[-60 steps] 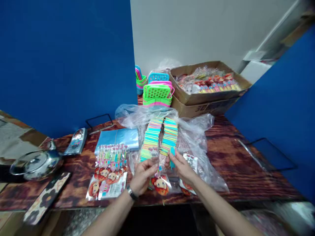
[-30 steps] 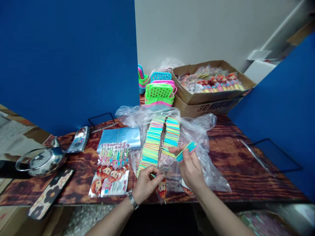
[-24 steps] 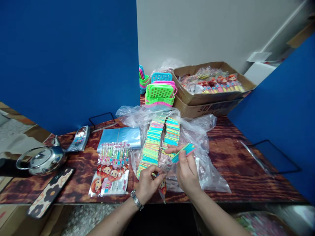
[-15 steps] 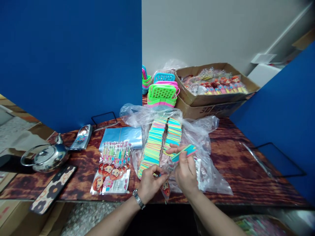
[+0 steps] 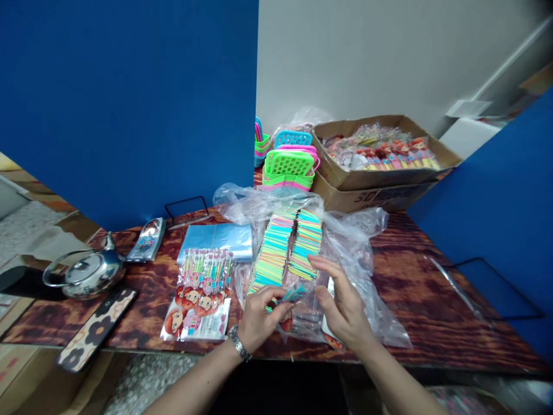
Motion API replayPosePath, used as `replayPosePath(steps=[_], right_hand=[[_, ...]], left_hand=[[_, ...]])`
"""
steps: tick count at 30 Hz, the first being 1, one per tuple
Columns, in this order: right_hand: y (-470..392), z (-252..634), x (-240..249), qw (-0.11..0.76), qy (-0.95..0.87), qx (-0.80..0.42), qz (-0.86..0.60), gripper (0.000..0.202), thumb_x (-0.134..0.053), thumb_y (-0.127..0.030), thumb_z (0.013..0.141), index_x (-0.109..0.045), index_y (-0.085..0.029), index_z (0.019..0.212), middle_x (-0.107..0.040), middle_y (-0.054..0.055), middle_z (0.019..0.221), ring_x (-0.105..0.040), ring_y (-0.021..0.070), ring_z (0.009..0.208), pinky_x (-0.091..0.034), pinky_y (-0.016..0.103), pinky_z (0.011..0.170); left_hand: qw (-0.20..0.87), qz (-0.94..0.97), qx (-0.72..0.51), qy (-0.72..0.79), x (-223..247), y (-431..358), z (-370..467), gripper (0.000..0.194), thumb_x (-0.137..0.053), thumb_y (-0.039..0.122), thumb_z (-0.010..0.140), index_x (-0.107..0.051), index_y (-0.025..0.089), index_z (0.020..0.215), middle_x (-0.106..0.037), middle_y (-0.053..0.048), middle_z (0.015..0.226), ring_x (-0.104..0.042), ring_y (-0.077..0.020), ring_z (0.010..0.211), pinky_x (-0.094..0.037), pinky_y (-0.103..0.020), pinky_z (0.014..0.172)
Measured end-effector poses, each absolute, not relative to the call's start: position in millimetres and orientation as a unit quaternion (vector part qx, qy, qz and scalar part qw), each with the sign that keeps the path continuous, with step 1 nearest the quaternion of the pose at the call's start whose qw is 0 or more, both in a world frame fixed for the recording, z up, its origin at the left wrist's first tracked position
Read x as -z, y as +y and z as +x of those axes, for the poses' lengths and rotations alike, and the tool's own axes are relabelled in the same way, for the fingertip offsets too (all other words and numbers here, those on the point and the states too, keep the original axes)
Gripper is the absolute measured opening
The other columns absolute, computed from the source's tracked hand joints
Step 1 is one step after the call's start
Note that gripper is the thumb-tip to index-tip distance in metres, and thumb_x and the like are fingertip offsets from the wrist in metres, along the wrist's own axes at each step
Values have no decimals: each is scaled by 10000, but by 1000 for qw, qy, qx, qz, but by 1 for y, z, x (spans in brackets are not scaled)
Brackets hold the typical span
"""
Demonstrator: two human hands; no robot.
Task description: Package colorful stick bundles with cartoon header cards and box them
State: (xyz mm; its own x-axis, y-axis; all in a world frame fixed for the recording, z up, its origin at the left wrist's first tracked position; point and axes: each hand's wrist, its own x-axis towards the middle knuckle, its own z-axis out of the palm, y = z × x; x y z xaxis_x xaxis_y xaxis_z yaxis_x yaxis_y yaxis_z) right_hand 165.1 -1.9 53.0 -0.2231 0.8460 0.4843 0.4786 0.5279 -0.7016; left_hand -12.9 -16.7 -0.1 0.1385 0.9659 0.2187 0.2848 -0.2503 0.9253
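Pinching a small printed packet (image 5: 287, 323) between thumb and fingers, the left hand (image 5: 258, 320) is near the table's (image 5: 410, 282) front edge, blue-green sticks (image 5: 294, 293) at its fingertips, too blurred to tell if they sit inside. The right hand (image 5: 347, 312), just beside, has thumb and fingers spread apart. Beyond both, 2 rows of coloured sticks (image 5: 273, 251) lie on clear plastic (image 5: 352, 233).

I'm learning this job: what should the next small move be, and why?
Perhaps bring the right hand over to settle the blue sticks: they jut from the left hand, too blurred to tell how evenly they lie, while the right hand is close by, open, with nothing visible in it.
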Motion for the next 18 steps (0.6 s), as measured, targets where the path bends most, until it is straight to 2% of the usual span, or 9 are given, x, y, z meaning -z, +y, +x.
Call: replayPosePath(steps=[3, 9, 14, 18], right_hand=[[0, 172, -55, 422, -790, -171, -412, 231, -497, -228, 852, -543, -249, 1078, -551, 83, 1169, -518, 224, 1110, -416, 419, 940], [2, 166, -46, 369, -847, -84, -373, 165, -581, -192, 800, -591, -255, 952, -616, 63, 1053, -578, 206, 1005, -331, 491, 1003], [3, 153, -41, 350, -862, -90, -356, 193, -557, -206, 822, -563, -251, 1009, -650, 63, 1006, -610, 194, 948, -334, 501, 1001], [3, 149, -42, 348, -863, -123, -345, 246, -525, -225, 838, -547, -258, 1080, -623, 77, 1082, -591, 207, 1006, -376, 467, 982]], left_hand=[[378, 654, -457, 469, -1, -17, -15, 133, -640, 236, 763, -703, 210, 878, -711, -66, 846, -639, -192, 788, -476, -279, 723], [381, 661, -461, 453, -3, -19, -22, 172, -589, 219, 803, -695, 201, 938, -706, -82, 869, -634, -200, 827, -472, -300, 761], [377, 675, -449, 448, -6, -24, -27, 206, -541, 205, 833, -683, 203, 982, -697, -92, 893, -622, -205, 853, -468, -312, 777], [368, 674, -446, 459, -8, -29, -41, 218, -512, 198, 845, -686, 199, 977, -682, -95, 909, -611, -201, 872, -466, -304, 785]])
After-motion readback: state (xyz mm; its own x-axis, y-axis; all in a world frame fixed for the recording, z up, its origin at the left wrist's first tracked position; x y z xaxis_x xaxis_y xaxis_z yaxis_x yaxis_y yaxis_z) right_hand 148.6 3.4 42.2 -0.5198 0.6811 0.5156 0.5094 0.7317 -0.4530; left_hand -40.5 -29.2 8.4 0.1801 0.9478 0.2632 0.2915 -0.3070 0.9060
